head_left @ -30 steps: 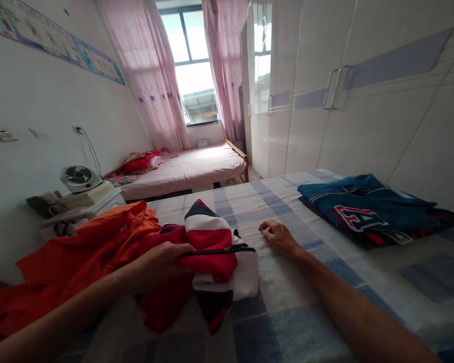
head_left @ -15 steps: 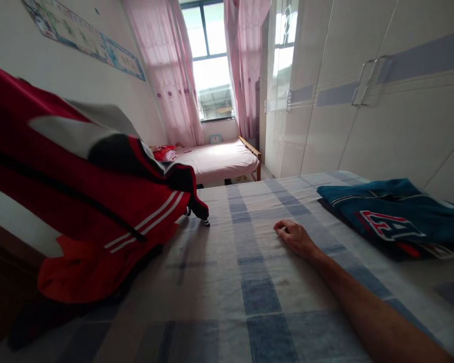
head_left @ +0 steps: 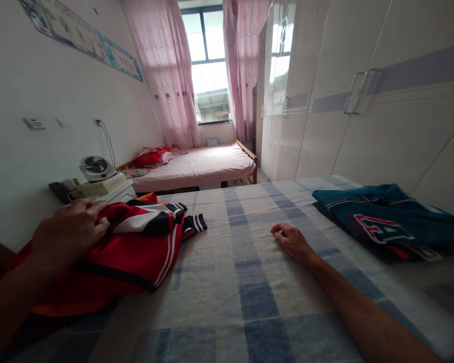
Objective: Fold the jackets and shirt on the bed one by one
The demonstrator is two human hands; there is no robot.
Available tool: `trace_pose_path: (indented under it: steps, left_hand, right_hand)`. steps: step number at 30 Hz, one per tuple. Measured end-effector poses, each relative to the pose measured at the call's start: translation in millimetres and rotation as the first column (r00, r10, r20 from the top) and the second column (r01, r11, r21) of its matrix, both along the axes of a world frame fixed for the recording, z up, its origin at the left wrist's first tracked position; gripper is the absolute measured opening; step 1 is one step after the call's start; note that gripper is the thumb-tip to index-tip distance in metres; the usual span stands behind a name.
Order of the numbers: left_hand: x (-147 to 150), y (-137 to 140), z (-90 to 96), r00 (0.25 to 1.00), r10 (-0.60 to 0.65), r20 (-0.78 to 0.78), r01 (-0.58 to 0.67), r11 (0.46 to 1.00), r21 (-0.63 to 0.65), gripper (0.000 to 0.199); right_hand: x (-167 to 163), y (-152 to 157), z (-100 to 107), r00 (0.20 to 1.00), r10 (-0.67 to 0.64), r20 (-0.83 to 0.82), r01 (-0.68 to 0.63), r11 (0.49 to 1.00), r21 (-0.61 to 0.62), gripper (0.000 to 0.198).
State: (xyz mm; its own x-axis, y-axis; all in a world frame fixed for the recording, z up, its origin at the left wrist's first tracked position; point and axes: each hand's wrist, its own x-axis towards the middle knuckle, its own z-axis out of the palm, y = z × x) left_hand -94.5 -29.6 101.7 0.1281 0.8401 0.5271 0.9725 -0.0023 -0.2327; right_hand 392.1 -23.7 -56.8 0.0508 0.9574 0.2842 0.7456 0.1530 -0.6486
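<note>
At the left, my left hand [head_left: 70, 229] is closed on the upper part of a red jacket [head_left: 136, 262] with white and black panels and striped cuffs. The jacket lies crumpled on the bed, over orange and dark clothing [head_left: 75, 307] that it mostly covers. My right hand [head_left: 293, 242] rests on the blue-and-white checked sheet [head_left: 219, 282], its fingers loosely curled in with nothing seen in them. To the right of that hand, apart from it, lies a teal folded garment [head_left: 393, 206] with a letter patch, on top of dark folded clothing [head_left: 393, 254].
Beyond this bed stands a second bed [head_left: 204, 164] with a pink sheet, below a window with pink curtains [head_left: 162, 75]. A small fan [head_left: 97, 166] sits on a cabinet at the left wall. White wardrobe doors [head_left: 333, 136] line the right side.
The red jacket, raised at the left before, has come down onto the bed. My left hand has come into view on it. The right hand stays in place on the sheet.
</note>
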Motion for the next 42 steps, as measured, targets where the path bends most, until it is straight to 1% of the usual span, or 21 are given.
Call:
trace_pose_path:
  steps: [2,3,4,6,7,8,9,11,13,16,18,22,24,26,29,31,33,35,37,40,42]
  left_hand:
    - [36.5,-7.0,-1.9,0.992,-0.088,-0.091,0.095,0.992,0.078,0.048]
    - [56.7,-9.7,-9.6,0.972,-0.203,-0.114,0.207,0.978,0.021,0.047]
    - [76.3,-11.7,-21.7,0.939,-0.324,-0.116,0.320,0.946,-0.046,0.044]
    - [107.5,-12.6,-55.5,0.844,-0.528,-0.095,0.493,0.833,-0.252,0.040]
    - [117.3,-11.0,-74.4,0.796,-0.601,-0.073,0.546,0.765,-0.341,0.041]
    - [122.4,-7.8,-92.7,0.775,-0.629,-0.054,0.559,0.724,-0.404,0.044]
    - [123.2,-3.0,-109.1,0.776,-0.629,-0.049,0.545,0.707,-0.451,0.048]
    - [113.6,11.4,-134.0,0.810,-0.580,-0.085,0.471,0.731,-0.493,0.051]
    - [94.9,29.3,-147.8,0.831,-0.523,-0.190,0.395,0.795,-0.461,0.051]
    - [68.9,51.6,-154.5,0.827,-0.442,-0.348,0.319,0.878,-0.357,0.043]
    - [64.6,57.4,-155.5,0.851,-0.379,-0.365,0.268,0.909,-0.320,0.040]
    - [91.5,46.8,-160.1,0.909,-0.254,-0.330,0.201,0.962,-0.186,0.037]
    - [108.6,37.3,-163.6,0.918,-0.239,-0.315,0.216,0.971,-0.106,0.034]
    - [118.3,30.2,-166.1,0.922,-0.257,-0.288,0.251,0.966,-0.060,0.034]
    - [119.5,26.5,-166.6,0.915,-0.306,-0.262,0.302,0.952,-0.056,0.037]
    - [117.7,27.0,-165.7,0.916,-0.312,-0.252,0.305,0.950,-0.067,0.037]
    - [117.4,28.2,-165.1,0.930,-0.280,-0.236,0.272,0.960,-0.068,0.037]
    - [118.5,29.4,-165.6,0.942,-0.252,-0.223,0.243,0.968,-0.068,0.037]
    - [119.5,30.7,-167.7,0.947,-0.245,-0.208,0.237,0.970,-0.063,0.037]
    - [119.2,33.4,-172.6,0.949,-0.264,-0.172,0.259,0.965,-0.050,0.038]
    - [118.2,35.1,-175.2,0.952,-0.276,-0.134,0.271,0.961,-0.050,0.037]
  right_hand:
    - [-0.6,-0.5,1.1,1.000,0.000,0.002,0.000,1.000,-0.008,0.020]
    - [-1.0,-0.7,1.4,1.000,-0.001,0.003,0.001,1.000,-0.012,0.021]
    - [-1.5,-0.9,1.4,1.000,-0.003,0.004,0.003,1.000,-0.013,0.021]
    - [-2.6,-1.5,0.8,1.000,-0.008,0.007,0.009,1.000,-0.011,0.020]
    - [-3.1,-1.8,0.3,1.000,-0.013,0.009,0.013,1.000,-0.008,0.020]
    - [-3.6,-2.0,-0.2,1.000,-0.016,0.012,0.016,1.000,-0.006,0.020]
    - [-4.0,-2.1,-0.8,1.000,-0.019,0.014,0.019,1.000,-0.003,0.020]
    - [-4.3,-1.7,-1.9,1.000,-0.022,0.016,0.022,1.000,0.003,0.019]
    - [-3.9,-0.6,-2.8,1.000,-0.025,0.016,0.025,1.000,0.009,0.019]
    - [-3.5,0.5,-4.1,1.000,-0.028,0.011,0.028,0.999,0.016,0.019]
    - [-4.8,-0.4,-4.6,1.000,-0.028,0.005,0.028,0.999,0.019,0.019]
    - [-8.4,-3.9,2.1,0.999,-0.046,-0.010,0.046,0.999,0.013,0.018]
    - [-2.9,-4.1,13.6,0.995,-0.094,-0.018,0.094,0.996,0.008,0.018]
    - [14.5,-3.2,31.2,0.982,-0.189,-0.014,0.190,0.982,0.022,0.022]
    - [64.1,-3.6,60.9,0.911,-0.410,0.037,0.406,0.911,0.076,0.031]
    - [105.6,-6.2,74.7,0.811,-0.578,0.096,0.571,0.816,0.092,0.041]
    - [144.3,-9.9,79.5,0.692,-0.701,0.171,0.705,0.707,0.048,0.049]
    - [174.5,-12.5,76.8,0.621,-0.741,0.254,0.772,0.635,-0.034,0.053]
    - [194.9,-12.3,71.5,0.610,-0.720,0.330,0.781,0.617,-0.098,0.054]
    - [211.2,-7.0,68.7,0.624,-0.660,0.418,0.760,0.637,-0.130,0.054]
    - [215.4,-3.3,71.9,0.614,-0.641,0.461,0.763,0.631,-0.138,0.057]
